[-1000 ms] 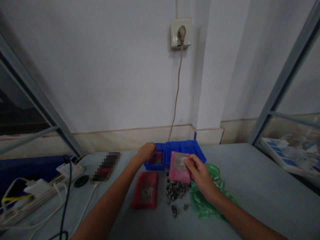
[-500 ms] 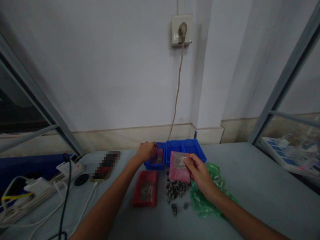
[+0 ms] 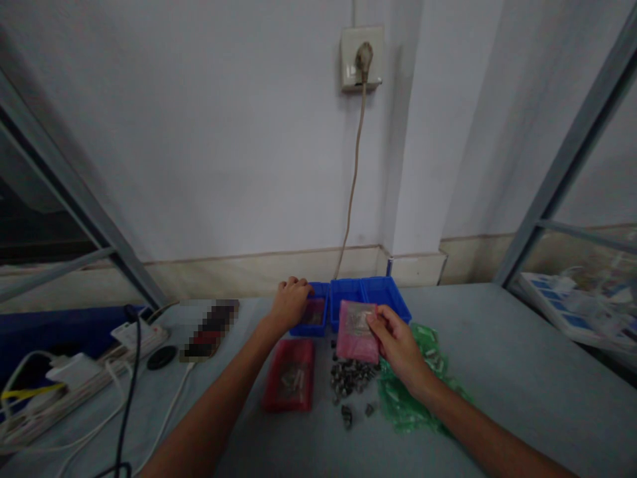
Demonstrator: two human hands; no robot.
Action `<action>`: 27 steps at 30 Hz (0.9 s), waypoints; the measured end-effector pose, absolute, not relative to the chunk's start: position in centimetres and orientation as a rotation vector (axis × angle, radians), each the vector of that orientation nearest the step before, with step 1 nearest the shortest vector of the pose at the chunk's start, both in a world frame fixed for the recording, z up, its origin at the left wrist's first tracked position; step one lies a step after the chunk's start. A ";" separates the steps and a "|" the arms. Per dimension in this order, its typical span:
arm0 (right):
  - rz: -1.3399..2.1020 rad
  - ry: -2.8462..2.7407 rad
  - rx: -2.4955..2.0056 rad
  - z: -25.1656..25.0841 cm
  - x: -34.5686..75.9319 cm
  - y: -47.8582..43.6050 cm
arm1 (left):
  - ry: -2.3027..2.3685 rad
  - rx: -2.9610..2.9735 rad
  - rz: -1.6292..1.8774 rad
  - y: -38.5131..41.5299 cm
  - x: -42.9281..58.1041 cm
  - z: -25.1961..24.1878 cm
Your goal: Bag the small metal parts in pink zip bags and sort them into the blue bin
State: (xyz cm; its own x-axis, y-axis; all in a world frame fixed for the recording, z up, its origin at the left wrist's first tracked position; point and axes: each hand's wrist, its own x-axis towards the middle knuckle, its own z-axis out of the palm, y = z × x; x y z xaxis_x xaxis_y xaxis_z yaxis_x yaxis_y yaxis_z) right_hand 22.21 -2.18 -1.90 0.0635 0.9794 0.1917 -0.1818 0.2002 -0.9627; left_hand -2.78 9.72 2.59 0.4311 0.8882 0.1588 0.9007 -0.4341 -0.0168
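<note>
Head-worn view, facing forward and down, wall [image 3: 239, 146] ahead, tabletop [image 3: 502, 372] below

A beige plug [image 3: 365, 56] fills a wall socket [image 3: 350, 68] just past 12 o'clock, while a smartphone [image 3: 212, 330] on a white cable [image 3: 186, 385], a black disc [image 3: 162, 358] and a power strip [image 3: 74, 398] gather near 8 o'clock and a white-and-blue tray [image 3: 551, 305] bearing clear plastic [image 3: 600, 300] sits past 3.

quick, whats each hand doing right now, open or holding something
Left hand: at a small blue bin; can't tell if open or gripping something.
Right hand: closed on a pink bag.
</note>
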 end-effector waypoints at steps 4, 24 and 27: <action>1.116 -1.113 -0.944 -1.9 22.2 -2.2 | -1.568 -2.679 -0.148 9.2 -2.9 2.7; 1.141 -1.142 -0.926 -0.9 21.9 -2.8 | -1.504 -3.077 -1.114 1.0 -0.2 4.1; 1.143 -1.159 -0.925 -0.6 21.9 -3.0 | -1.585 -3.265 -1.317 -0.5 0.6 3.8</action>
State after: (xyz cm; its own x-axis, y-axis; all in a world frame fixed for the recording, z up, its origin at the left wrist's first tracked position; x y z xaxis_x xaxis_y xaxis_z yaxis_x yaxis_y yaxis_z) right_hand 21.88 -3.03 -0.58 0.0194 0.9796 0.2002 -0.1864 0.2003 -0.9618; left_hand 0.56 -0.47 3.79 0.5008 0.8330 0.2350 0.3838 -0.4571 0.8023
